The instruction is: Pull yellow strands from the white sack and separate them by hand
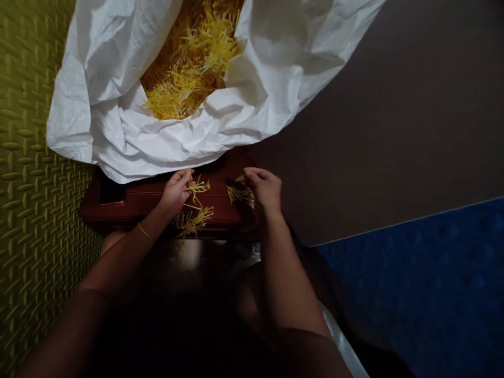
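Thin yellow sprout clumps (192, 221) | on dark red wooden box top (134, 202), more heaped in white woven sack (118, 142) | left hand (177, 193) pinching one tuft | right hand (264, 188) pinching another

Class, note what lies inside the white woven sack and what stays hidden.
A heap of thin yellow strands fills the mouth of the white woven sack; folds hide the heap's edges, and its depth cannot be seen.

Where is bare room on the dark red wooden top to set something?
The wooden top is bare left of the left hand, below the white sack. A narrow gap lies between that hand and the right hand. Yellow stalks crowd both hands.
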`<state>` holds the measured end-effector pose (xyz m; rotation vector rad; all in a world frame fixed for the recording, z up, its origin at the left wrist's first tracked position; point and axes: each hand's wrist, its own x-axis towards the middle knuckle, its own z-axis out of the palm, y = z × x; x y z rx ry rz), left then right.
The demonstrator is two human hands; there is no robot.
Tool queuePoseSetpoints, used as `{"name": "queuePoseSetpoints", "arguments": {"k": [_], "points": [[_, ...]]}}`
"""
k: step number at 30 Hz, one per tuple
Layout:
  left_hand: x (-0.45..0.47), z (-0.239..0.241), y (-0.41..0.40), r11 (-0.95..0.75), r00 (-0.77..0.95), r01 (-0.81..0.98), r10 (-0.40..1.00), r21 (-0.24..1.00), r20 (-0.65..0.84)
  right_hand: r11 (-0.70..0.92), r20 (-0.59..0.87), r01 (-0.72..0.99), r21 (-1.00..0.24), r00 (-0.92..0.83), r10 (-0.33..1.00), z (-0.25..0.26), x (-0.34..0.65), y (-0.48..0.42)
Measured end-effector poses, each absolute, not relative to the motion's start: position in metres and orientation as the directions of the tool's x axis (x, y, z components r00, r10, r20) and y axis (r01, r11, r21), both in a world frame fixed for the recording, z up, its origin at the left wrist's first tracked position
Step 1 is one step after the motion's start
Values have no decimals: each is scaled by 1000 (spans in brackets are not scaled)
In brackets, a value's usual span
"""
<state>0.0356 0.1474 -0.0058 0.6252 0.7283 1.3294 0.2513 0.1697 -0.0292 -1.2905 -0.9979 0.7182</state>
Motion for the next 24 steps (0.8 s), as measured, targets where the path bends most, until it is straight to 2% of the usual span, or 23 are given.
{"name": "queuePoseSetpoints", "arguments": {"k": [1,3,5,6,8,10,12,14,16,19,21,24], "points": [[34,-6,149,137,69,-653,990,745,-122,102,229,309,-946,407,884,-31,262,170],[33,-8,152,141,63,-687,989,713,-135,-42,253,659,-751,345,904,-34,275,168],[33,-9,153,151,78,-704,988,694,-136,-101,302,833,-544,307,903,-33,274,162],[33,-10,154,156,83,-709,987,687,-138,-83,362,867,-491,290,886,-32,269,158],[34,-11,154,163,89,-711,986,684,-143,63,523,870,-490,235,819,-24,254,150],[35,-11,154,166,87,-706,985,689,-148,311,649,805,-505,116,752,-15,234,142],[35,-12,154,168,86,-701,985,693,-151,534,714,719,-446,-74,696,-7,215,134],[35,-12,153,179,104,-695,983,696,-149,649,712,676,-349,-259,653,-4,200,128],[35,-12,151,198,137,-687,980,700,-143,675,674,680,-286,-358,646,-4,188,125],[34,-11,150,219,174,-676,975,704,-136,638,641,714,-288,-352,683,-9,180,126],[35,-12,150,221,178,-647,974,730,-138,608,648,714,-348,-285,706,-13,179,129],[37,-13,149,218,150,-538,975,814,-162,544,653,650,-531,-96,751,-20,181,135]]}}
